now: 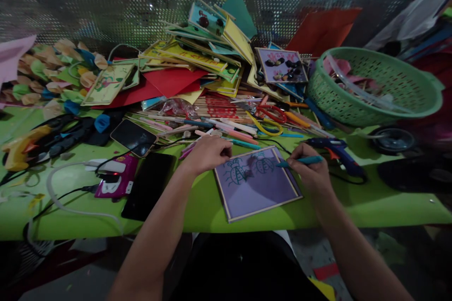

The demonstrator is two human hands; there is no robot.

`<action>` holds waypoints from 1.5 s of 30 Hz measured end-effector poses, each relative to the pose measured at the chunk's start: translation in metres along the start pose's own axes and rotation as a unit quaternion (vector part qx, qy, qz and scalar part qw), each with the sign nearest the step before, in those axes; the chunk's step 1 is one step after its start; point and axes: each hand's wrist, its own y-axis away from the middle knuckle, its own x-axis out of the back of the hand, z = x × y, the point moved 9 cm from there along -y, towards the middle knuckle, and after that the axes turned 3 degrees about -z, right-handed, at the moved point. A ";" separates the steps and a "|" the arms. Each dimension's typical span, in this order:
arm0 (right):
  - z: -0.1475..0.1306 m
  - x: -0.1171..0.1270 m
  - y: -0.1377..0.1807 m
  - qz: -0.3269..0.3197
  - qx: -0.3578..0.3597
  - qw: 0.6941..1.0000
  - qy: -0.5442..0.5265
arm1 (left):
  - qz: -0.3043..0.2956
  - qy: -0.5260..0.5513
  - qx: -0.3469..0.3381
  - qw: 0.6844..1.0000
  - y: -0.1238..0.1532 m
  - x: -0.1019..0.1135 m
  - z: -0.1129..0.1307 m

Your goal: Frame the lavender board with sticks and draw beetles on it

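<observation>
A purple card (261, 193) with a pale stick frame lies on the green table in front of me. Two green line drawings (236, 172) of round, bug-like figures are on its upper half. My right hand (312, 171) pinches a teal marker pen (309, 160), its tip at the card's right side beside the second drawing. My left hand (209, 154) rests at the card's upper left corner with fingers curled in; whether anything is inside them is hidden. Several markers (243, 141) lie just beyond the card.
Behind are piled framed cards (201, 56), red paper (173, 82) and scissors (270, 124). A green basket (374, 103) and a blue glue gun (339, 153) stand right. Leftward lie a black phone (148, 188), another phone (133, 137), a purple power strip (116, 178) and cables.
</observation>
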 end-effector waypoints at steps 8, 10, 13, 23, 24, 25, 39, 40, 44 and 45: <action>0.003 -0.003 -0.002 -0.008 0.018 0.999 0.042 | 0.003 0.009 0.003 1.000 0.000 0.000 -0.001; 0.002 -0.002 -0.002 -0.004 0.018 0.999 0.042 | 0.002 0.009 0.003 1.000 0.000 0.000 -0.001; 0.000 -0.002 -0.002 -0.006 0.022 0.999 0.039 | 0.001 0.008 0.004 1.000 0.000 0.001 0.000; -0.001 -0.001 0.001 -0.004 0.031 0.998 0.045 | 0.005 0.008 0.001 1.000 0.000 0.000 -0.001; -0.001 0.000 0.002 -0.002 0.032 0.998 0.051 | 0.005 0.008 0.001 1.000 0.000 0.000 -0.001; -0.001 0.001 0.002 0.001 0.033 0.998 0.056 | 0.006 0.009 0.002 1.000 0.000 0.000 -0.001; 0.005 0.016 0.002 0.093 0.037 0.989 -0.108 | 0.009 -0.017 -0.006 1.000 0.002 -0.001 0.001; 0.005 0.018 0.002 0.103 0.040 0.986 -0.121 | 0.011 -0.020 -0.005 1.000 0.002 -0.001 0.001; 0.004 0.023 -0.001 0.140 0.045 0.977 -0.153 | 0.020 -0.046 0.005 0.999 0.002 -0.001 0.001; 0.003 0.024 -0.002 0.146 0.044 0.976 -0.156 | 0.021 -0.058 0.007 0.998 0.001 -0.002 0.002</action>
